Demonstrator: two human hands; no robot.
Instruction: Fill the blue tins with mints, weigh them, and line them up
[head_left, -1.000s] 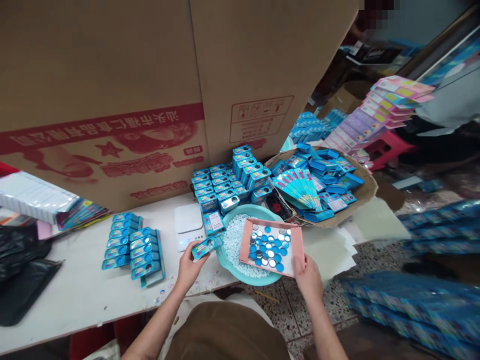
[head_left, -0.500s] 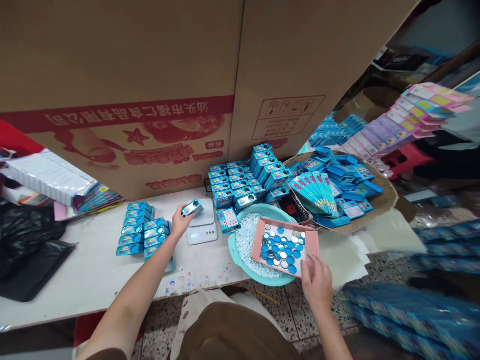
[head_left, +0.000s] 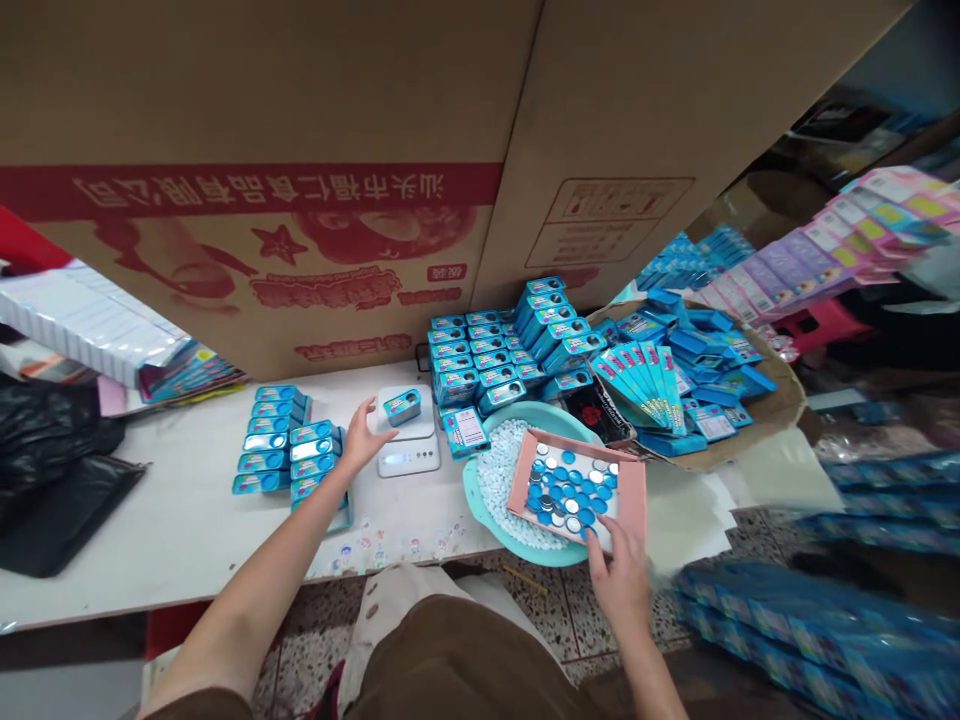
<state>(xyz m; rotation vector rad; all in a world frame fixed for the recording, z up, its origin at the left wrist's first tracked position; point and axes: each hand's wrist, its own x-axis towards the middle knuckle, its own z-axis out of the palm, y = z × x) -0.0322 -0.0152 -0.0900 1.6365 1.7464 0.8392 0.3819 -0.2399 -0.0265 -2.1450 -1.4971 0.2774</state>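
A blue tin box point(head_left: 402, 405) sits on the white digital scale point(head_left: 409, 459). My left hand point(head_left: 365, 440) is just left of it, thumb and fingers apart, holding nothing. My right hand point(head_left: 619, 575) reaches over the near right edge of a pink cardboard tray point(head_left: 632, 500), fingers spread. Its fingertips are at a blue round cap point(head_left: 589, 534) among several loose blue and silver caps point(head_left: 571, 490). The tray rests over a turquoise basin point(head_left: 472, 490) of small white pellets point(head_left: 502, 460); I cannot tell whether the fingertips touch the cap.
Rows of blue tins point(head_left: 274, 440) stand left of the scale, and a stacked block point(head_left: 469, 365) stands behind it. A torn carton point(head_left: 784, 400) at right holds blue packs and fanned cards point(head_left: 645, 385). A large cardboard box point(head_left: 300, 90) walls off the back.
My left hand has let go of the blue tin, which now rests on the scale, and drawn back slightly. My right hand has moved in from the tray's edge to the caps.
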